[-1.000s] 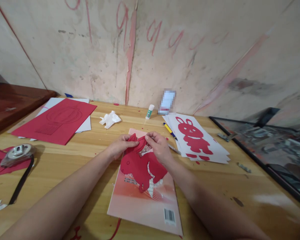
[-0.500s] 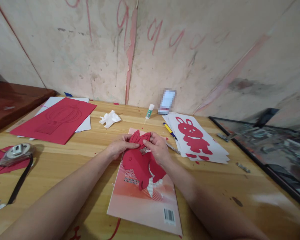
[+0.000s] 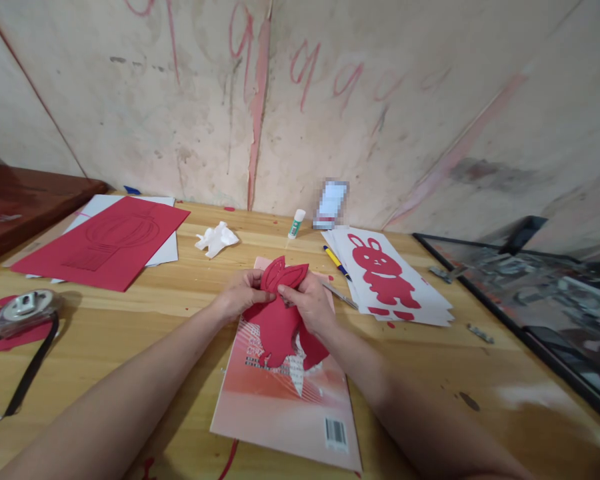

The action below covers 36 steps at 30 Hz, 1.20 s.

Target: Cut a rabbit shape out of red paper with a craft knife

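Observation:
Both my hands hold a red paper rabbit cut-out (image 3: 276, 325) just above a pink booklet (image 3: 285, 407) lying on the wooden table (image 3: 480, 373). My left hand (image 3: 240, 295) pinches the cut-out near its ears from the left. From the right, my right hand (image 3: 307, 303) grips it with fingers closed. The two ears stick up between my fingers, and the body hangs down over the booklet.
A stack of white sheets with a red rabbit (image 3: 385, 277) lies right of my hands, with a pen (image 3: 336, 261) and a glue stick (image 3: 296, 223) near it. A red sheet (image 3: 103, 240), crumpled paper (image 3: 216, 238), a tape measure (image 3: 23, 307) and a dark frame (image 3: 540, 300) are around.
The cut-out has been lifted and turned more upright; its ears now stand unfolded above my fingers, and the body hangs narrower over the booklet.

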Available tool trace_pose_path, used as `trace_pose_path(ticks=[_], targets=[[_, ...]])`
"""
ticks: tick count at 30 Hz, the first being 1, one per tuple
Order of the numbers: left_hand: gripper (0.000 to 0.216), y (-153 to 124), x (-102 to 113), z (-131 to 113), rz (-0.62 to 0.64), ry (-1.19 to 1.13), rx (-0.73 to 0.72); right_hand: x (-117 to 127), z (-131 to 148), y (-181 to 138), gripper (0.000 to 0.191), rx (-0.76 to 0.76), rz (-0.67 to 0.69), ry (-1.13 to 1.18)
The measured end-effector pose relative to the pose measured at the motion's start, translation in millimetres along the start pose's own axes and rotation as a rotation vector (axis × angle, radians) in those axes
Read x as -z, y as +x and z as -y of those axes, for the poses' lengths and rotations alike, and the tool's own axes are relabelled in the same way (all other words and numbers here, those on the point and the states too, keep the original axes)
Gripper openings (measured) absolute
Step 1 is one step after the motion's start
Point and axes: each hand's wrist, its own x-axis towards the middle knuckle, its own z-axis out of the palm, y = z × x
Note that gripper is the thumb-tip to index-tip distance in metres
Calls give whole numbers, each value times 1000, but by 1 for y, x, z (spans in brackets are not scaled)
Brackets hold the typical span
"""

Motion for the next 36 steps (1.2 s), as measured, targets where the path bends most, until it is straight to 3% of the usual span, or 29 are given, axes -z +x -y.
trace_pose_path(ticks=[9,20,29,32,36], targets=[[42,1,0,0,3,27,-24,-1,-4,0,7,-11,-26,103],[40,2,1,2,28,45,-63,-2,-2,3,8,-163,-30,282],[42,0,-1,2,29,138,-64,-1,-1,4,21,-227,-20,341],[44,2,-1,4,-32,224,-132,0,-3,5,24,-215,-35,319],[44,4,0,5,-229,379,-314,2,-8,5,29,-176,-86,252]])
